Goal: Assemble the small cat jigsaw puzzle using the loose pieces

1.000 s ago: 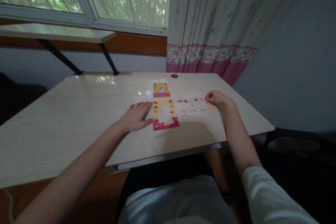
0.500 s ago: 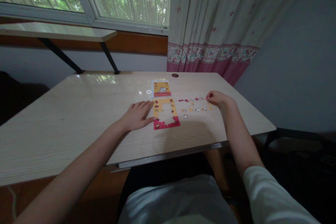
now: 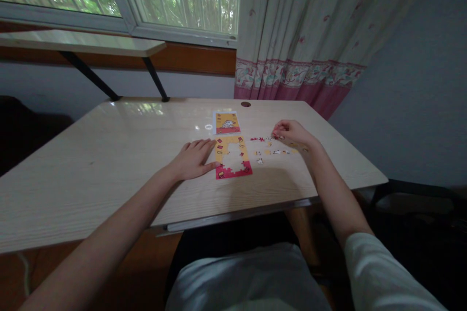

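Observation:
A jigsaw puzzle (image 3: 231,173) lies on the table with its yellow and red border joined and its middle open. My left hand (image 3: 193,159) rests flat at its left edge, fingers spread, the fingertips touching the border. My right hand (image 3: 290,132) is over the row of red puzzle pieces (image 3: 261,139); thumb and fingers are pinched together, with a small red puzzle piece at the fingertips, partly hidden. Nearer to me are yellow and white puzzle pieces (image 3: 277,152) in a row, and a single white piece (image 3: 260,161).
Behind the puzzle lies a picture card (image 3: 228,124) with a white animal on yellow and red. The light wooden table (image 3: 109,170) has a round cable hole (image 3: 245,104) at the back. A raised shelf (image 3: 83,43) stands at the back left, and a curtain (image 3: 292,77) hangs behind.
My right hand has moved left along the row of red pieces, fingers still pinched. My left hand stays at the puzzle's left edge. The view has shifted slightly.

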The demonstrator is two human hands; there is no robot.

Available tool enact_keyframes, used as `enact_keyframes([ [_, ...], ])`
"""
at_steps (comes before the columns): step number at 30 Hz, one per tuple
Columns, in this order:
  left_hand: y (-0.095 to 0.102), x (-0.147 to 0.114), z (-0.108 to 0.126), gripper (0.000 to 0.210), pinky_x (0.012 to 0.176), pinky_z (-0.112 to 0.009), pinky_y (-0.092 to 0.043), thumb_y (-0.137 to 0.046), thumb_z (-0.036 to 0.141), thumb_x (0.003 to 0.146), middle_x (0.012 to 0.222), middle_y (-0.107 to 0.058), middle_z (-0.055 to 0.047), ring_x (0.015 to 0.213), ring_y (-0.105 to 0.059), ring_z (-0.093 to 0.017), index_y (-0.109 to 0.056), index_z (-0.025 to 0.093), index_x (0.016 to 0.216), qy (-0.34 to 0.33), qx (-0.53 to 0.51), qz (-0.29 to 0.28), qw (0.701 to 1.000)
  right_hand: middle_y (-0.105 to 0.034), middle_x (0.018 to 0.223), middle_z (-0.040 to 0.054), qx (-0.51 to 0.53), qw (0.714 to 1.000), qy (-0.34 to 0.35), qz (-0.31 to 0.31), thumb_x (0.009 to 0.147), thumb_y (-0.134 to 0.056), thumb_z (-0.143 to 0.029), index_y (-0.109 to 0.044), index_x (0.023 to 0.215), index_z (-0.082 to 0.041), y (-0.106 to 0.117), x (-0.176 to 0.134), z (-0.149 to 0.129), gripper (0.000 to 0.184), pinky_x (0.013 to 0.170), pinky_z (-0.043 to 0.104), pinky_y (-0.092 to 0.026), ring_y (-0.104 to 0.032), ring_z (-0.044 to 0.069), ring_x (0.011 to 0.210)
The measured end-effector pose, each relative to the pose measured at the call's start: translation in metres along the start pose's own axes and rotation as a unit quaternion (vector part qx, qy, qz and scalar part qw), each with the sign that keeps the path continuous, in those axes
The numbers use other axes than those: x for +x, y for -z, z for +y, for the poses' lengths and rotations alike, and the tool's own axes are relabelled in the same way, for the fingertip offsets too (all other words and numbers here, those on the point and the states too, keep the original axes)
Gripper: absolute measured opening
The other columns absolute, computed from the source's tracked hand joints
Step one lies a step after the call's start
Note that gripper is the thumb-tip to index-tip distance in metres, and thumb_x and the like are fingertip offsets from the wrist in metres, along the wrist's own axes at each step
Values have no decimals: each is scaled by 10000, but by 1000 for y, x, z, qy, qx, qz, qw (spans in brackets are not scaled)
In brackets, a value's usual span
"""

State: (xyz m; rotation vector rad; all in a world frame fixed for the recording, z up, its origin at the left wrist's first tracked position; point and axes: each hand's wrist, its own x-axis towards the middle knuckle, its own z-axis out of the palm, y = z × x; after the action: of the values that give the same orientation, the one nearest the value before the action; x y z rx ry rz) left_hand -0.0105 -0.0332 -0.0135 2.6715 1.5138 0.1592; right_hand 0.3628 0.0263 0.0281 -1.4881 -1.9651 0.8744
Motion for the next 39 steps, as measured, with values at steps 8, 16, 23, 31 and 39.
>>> enact_keyframes([
  [8, 2, -2, 4, 994, 1099, -540, -290, -346, 827, 808, 1545, -345, -212, 1398, -336, -390, -294, 126, 1511, 0, 19, -20, 1000, -722, 770, 45, 135, 964, 80, -215, 705, -778, -342, -728, 836, -140, -91, -15, -59, 246, 647, 234, -488, -636, 121, 683],
  [16, -1, -1, 1, 1012, 1096, -537, -286, -396, 830, 778, 1551, -334, -208, 1399, -331, -395, -284, 150, 1518, -1, 22, -19, 1000, -733, 765, 36, 82, 966, 87, -230, 731, -765, -279, -763, 931, -151, -109, -22, -63, 237, 617, 215, -482, -649, 126, 683],
  [23, 2, -1, 5, 1027, 1094, -529, -285, -417, 835, 762, 1549, -338, -208, 1400, -330, -397, -279, 154, 1520, 5, 24, -22, 999, -753, 858, 46, -33, 967, 161, -193, 789, -698, -189, -770, 937, -170, -111, -20, -61, 166, 702, 227, -476, -662, 141, 785],
  [31, 4, -1, 7, 1020, 1100, -530, -283, -438, 814, 767, 1546, -341, -214, 1403, -330, -391, -285, 139, 1517, 7, 25, -26, 999, -742, 817, 35, -126, 951, 229, -164, 792, -695, -142, -775, 888, -174, -114, -20, -66, 129, 772, 255, -450, -639, 132, 760],
  [39, 3, -2, 6, 1033, 1101, -541, -288, -435, 827, 762, 1550, -332, -214, 1402, -331, -395, -300, 127, 1511, 5, 25, -24, 999, -733, 819, 35, -129, 941, 280, -138, 839, -672, -180, -758, 866, -180, -106, -21, -62, 90, 815, 283, -429, -627, 145, 805],
])
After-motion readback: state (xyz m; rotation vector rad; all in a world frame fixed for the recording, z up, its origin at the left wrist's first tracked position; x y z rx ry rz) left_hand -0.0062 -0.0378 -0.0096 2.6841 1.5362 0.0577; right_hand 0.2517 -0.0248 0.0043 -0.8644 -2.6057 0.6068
